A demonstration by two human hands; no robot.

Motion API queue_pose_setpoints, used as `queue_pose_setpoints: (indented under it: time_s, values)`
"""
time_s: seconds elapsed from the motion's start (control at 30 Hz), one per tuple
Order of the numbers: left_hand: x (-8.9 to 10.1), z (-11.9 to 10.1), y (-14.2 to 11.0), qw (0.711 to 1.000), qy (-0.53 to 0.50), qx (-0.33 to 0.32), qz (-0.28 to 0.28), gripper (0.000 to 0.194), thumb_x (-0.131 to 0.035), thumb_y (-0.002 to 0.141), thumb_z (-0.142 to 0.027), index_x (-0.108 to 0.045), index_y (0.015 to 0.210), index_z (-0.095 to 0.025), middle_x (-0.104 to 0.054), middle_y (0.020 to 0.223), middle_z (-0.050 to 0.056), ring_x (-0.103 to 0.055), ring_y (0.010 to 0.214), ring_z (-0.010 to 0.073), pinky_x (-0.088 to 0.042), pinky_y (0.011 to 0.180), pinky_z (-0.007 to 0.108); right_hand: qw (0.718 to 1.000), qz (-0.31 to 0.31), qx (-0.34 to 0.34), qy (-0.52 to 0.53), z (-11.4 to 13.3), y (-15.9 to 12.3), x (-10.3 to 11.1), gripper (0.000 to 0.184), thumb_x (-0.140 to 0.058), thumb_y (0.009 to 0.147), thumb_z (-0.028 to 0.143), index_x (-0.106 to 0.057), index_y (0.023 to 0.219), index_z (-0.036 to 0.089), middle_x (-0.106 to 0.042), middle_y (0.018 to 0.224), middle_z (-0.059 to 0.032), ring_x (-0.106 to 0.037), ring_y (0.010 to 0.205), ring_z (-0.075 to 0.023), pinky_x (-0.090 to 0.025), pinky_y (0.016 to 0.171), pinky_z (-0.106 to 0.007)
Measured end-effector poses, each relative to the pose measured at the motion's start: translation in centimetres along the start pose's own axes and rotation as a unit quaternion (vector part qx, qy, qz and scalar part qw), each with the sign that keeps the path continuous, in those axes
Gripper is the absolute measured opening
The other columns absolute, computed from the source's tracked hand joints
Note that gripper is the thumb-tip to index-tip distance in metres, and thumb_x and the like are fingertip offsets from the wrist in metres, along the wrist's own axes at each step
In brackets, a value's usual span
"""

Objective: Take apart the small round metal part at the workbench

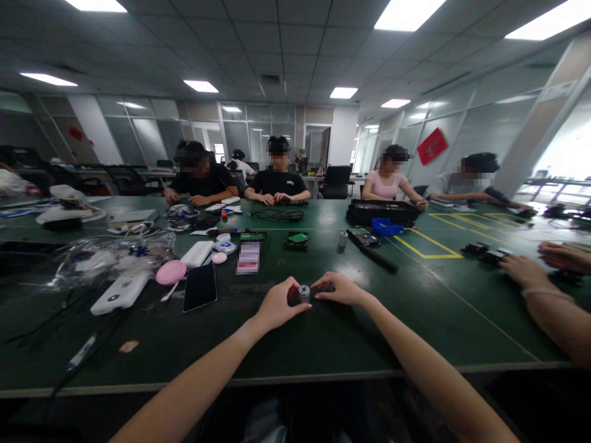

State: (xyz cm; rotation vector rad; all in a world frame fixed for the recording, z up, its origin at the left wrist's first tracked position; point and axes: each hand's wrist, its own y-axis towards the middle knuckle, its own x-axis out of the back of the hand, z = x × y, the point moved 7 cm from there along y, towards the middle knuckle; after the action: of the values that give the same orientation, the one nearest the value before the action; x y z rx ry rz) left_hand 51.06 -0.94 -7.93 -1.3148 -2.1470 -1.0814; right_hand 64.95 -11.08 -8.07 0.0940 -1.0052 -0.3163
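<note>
A small silvery metal cylinder [303,291], looking like a small electric motor, stands upright over the green table with a round, dark-centred top. My left hand [279,301] has its thumb and fingers curled around the cylinder's left and front sides. To the right of it is my right hand [340,289], thumb and fingers curved and apart, the tips close to the cylinder; whether they touch it I cannot tell. A similar metal cylinder [343,239] stands farther back, beside a hard drive [364,237]. Another opened drive with a green board [296,240] lies beyond my hands.
A dark tablet [200,288], a pink round case [171,272], a phone [248,258] and a white device [120,292] lie left. A black strip [376,257] and blue tray [386,227] lie right. Another person's hand [526,271] works at far right; several people sit opposite.
</note>
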Motion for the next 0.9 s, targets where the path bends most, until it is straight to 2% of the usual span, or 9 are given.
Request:
queue_pose_setpoints:
  time_s: [0.17, 0.37, 0.47, 0.57, 0.63, 0.77, 0.9]
  values:
    - [0.0, 0.0, 0.0, 1.000, -0.002, 0.003, 0.000, 0.037, -0.074, 0.067, -0.044, -0.056, 0.090, -0.020, -0.062, 0.078, 0.000, -0.057, 0.067, 0.0167, -0.041, 0.059, 0.025, 0.998, -0.009, 0.020, 0.057, 0.9, 0.1, -0.2, 0.031, -0.071, 0.073, 0.032, -0.070, 0.102, 0.022, -0.072, 0.090, -0.0029, -0.065, 0.083, -0.0184, -0.048, 0.078, -0.029]
    - [0.1, 0.0, 0.0, 1.000, -0.005, 0.000, 0.000, 0.038, -0.074, 0.067, -0.045, -0.056, 0.089, -0.020, -0.062, 0.078, 0.000, -0.056, 0.066, 0.0164, -0.040, 0.058, 0.025, 0.994, -0.019, -0.022, 0.104, -0.1, 0.3, -0.5, 0.029, -0.071, 0.071, 0.030, -0.071, 0.098, 0.019, -0.074, 0.082, -0.0039, -0.069, 0.079, -0.0199, -0.051, 0.080, -0.033]
    - [0.1, -0.1, 0.0, 1.000, -0.001, 0.001, -0.001, 0.038, -0.074, 0.067, -0.045, -0.055, 0.089, -0.020, -0.061, 0.077, -0.001, -0.056, 0.066, 0.0159, -0.040, 0.058, 0.025, 0.988, -0.080, -0.031, 0.126, 0.2, 0.2, 0.3, 0.029, -0.071, 0.072, 0.030, -0.070, 0.099, 0.018, -0.074, 0.082, -0.0049, -0.070, 0.079, -0.0208, -0.052, 0.081, -0.035]
    - [0.1, -0.3, 0.0, 1.000, -0.004, -0.001, -0.004, 0.037, -0.074, 0.068, -0.044, -0.055, 0.089, -0.020, -0.060, 0.077, -0.001, -0.056, 0.065, 0.0155, -0.040, 0.059, 0.025, 0.971, -0.177, -0.014, 0.159, 1.8, -0.1, 1.6, 0.030, -0.071, 0.074, 0.032, -0.069, 0.099, 0.017, -0.074, 0.086, -0.0062, -0.070, 0.083, -0.0220, -0.051, 0.085, -0.040]
    - [0.1, -0.3, 0.0, 1.000, -0.006, -0.005, -0.006, 0.036, -0.074, 0.068, -0.043, -0.055, 0.088, -0.020, -0.060, 0.076, -0.002, -0.056, 0.065, 0.0153, -0.040, 0.059, 0.025, 0.961, -0.211, 0.000, 0.178, 3.1, -0.3, 1.8, 0.029, -0.071, 0.073, 0.034, -0.069, 0.097, 0.017, -0.074, 0.088, -0.0070, -0.069, 0.084, -0.0223, -0.051, 0.086, -0.041]
    - [0.1, -0.2, 0.0, 1.000, -0.003, -0.002, -0.009, 0.035, -0.074, 0.067, -0.042, -0.055, 0.087, -0.020, -0.061, 0.076, -0.002, -0.056, 0.066, 0.0158, -0.040, 0.058, 0.025, 0.954, -0.197, 0.026, 0.224, 5.1, -0.3, 1.0, 0.028, -0.070, 0.075, 0.034, -0.068, 0.097, 0.016, -0.073, 0.090, -0.0076, -0.069, 0.085, -0.0216, -0.054, 0.083, -0.040]
    - [0.1, -0.2, 0.0, 1.000, -0.003, -0.004, -0.007, 0.037, -0.074, 0.067, -0.043, -0.054, 0.087, -0.020, -0.060, 0.075, -0.002, -0.055, 0.065, 0.0155, -0.040, 0.058, 0.025, 0.957, -0.177, 0.040, 0.227, 5.5, 0.0, 0.2, 0.024, -0.068, 0.076, 0.031, -0.069, 0.096, 0.016, -0.072, 0.090, -0.0070, -0.069, 0.085, -0.0203, -0.055, 0.081, -0.037]
